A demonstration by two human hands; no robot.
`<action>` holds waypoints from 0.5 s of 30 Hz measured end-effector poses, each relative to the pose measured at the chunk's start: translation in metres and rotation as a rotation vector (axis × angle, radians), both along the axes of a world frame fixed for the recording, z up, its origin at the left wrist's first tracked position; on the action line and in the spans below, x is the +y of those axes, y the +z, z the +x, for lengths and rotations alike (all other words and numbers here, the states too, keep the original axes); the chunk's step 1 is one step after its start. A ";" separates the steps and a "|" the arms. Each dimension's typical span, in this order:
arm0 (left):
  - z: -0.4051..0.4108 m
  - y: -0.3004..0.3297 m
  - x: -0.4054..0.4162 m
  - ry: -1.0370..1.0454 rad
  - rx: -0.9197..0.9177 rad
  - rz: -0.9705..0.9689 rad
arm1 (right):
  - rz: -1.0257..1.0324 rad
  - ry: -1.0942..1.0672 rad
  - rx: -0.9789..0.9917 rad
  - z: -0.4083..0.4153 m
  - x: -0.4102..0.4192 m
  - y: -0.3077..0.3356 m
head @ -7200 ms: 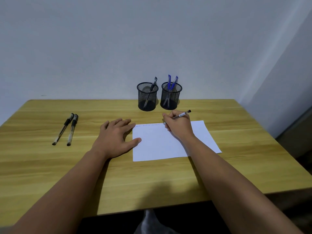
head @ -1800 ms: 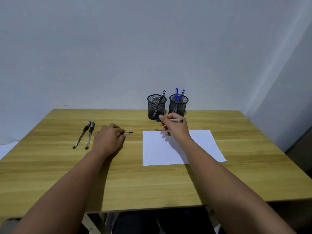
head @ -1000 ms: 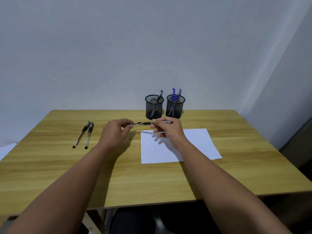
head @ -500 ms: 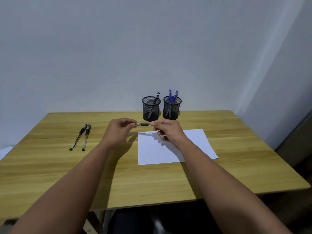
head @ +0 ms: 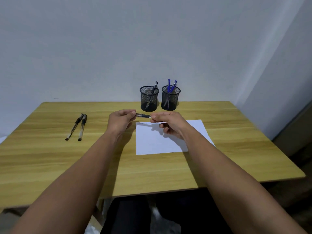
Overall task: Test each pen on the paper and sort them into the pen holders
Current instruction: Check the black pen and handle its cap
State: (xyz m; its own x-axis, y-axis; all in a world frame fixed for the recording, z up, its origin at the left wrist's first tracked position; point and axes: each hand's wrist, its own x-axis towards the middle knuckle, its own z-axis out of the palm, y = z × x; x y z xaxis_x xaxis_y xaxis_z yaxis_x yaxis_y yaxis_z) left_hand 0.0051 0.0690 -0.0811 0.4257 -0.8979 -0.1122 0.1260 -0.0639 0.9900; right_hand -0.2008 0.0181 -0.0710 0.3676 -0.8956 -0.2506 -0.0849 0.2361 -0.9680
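Left holder [head: 149, 98]: black pen [head: 152, 93]; right holder [head: 170, 98]: blue pens [head: 170, 86]

The table [head: 50, 159] is yellow-tan wood with streaked grain; the paper [head: 152, 142] is white with faint marks along its far edge; both holders, left [head: 149, 98] and right [head: 170, 98], are black mesh; the left keeps a black pen [head: 154, 88], the right two blue pens [head: 170, 86]; the two loose pens [head: 77, 126] are clear with black grips; the wall [head: 118, 39] is plain pale grey.

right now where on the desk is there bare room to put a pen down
Bare wood between the two loose pens and the left hand, right of the paper, and along the near edge. Crowded at the back by the holders, where both hands hold a pen.
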 end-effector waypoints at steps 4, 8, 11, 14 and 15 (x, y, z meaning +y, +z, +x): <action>-0.004 0.000 -0.001 0.010 0.037 -0.021 | 0.021 -0.042 -0.010 -0.001 0.001 -0.002; -0.006 0.001 0.000 0.027 0.044 -0.013 | 0.022 -0.050 -0.001 0.000 0.002 -0.008; -0.006 0.002 0.002 0.023 0.051 -0.024 | 0.022 0.016 0.015 0.002 0.005 -0.014; -0.006 0.004 0.001 0.029 0.019 -0.040 | -0.026 0.006 0.005 0.005 0.006 -0.018; -0.006 0.004 0.001 0.035 -0.001 -0.037 | -0.064 -0.008 0.028 0.008 0.004 -0.018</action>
